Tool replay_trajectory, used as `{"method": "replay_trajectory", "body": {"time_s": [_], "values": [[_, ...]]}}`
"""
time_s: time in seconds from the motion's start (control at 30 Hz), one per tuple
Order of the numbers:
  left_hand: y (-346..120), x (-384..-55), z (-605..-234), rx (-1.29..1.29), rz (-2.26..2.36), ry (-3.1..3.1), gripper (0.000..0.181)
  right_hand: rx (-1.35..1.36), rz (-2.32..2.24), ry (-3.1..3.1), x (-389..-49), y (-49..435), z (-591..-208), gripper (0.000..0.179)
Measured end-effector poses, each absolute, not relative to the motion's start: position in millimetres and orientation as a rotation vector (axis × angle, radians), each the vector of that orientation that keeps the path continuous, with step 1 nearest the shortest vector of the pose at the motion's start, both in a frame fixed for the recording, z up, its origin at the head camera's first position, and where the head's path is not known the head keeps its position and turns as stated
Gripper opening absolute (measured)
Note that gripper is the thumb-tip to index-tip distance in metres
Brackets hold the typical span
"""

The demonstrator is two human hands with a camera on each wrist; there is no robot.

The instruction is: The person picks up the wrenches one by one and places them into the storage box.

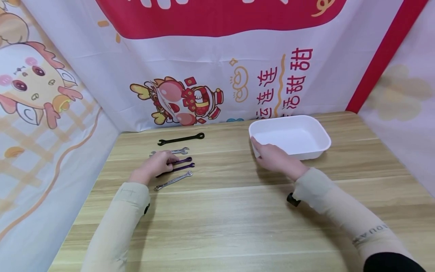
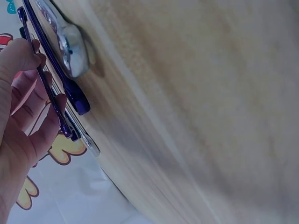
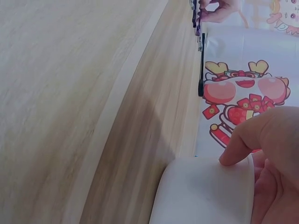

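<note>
In the head view my left hand (image 1: 154,165) pinches a purple wrench (image 1: 183,161) between thumb and fingers. The left wrist view has this wrench (image 2: 46,86) tipped up slightly off the table, beside a second purple wrench (image 2: 60,77). That second one (image 1: 176,169) lies just nearer to me in the head view. A silver wrench (image 1: 174,181) lies closest to me; another silver wrench (image 1: 180,151) is partly hidden behind my left hand. My right hand (image 1: 274,158) grips the left end of a white plastic tub (image 1: 307,155), its thumb (image 3: 233,149) against the tub's wall.
A black wrench (image 1: 181,139) lies farthest back in the row on the wooden table (image 1: 217,219). Printed cloth (image 1: 204,56) hangs behind the table's back edge and along both sides. The tub stands at the back right, close to the cloth.
</note>
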State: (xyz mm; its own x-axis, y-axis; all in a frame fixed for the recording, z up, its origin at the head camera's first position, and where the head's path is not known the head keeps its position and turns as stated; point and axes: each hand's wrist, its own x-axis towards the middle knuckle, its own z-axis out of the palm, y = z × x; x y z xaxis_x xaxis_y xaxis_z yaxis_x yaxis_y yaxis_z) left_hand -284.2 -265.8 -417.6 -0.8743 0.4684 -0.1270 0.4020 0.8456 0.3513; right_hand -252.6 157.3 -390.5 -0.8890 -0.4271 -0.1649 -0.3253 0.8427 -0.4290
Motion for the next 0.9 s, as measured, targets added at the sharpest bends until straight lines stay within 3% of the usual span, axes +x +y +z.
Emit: {"method": "replay_trajectory", "body": {"time_s": [0.9], "values": [[-273, -280, -410, 0.651, 0.590, 2.858, 0.037, -0.608, -0.597, 2.741, -253, 129, -390, 0.077]]}}
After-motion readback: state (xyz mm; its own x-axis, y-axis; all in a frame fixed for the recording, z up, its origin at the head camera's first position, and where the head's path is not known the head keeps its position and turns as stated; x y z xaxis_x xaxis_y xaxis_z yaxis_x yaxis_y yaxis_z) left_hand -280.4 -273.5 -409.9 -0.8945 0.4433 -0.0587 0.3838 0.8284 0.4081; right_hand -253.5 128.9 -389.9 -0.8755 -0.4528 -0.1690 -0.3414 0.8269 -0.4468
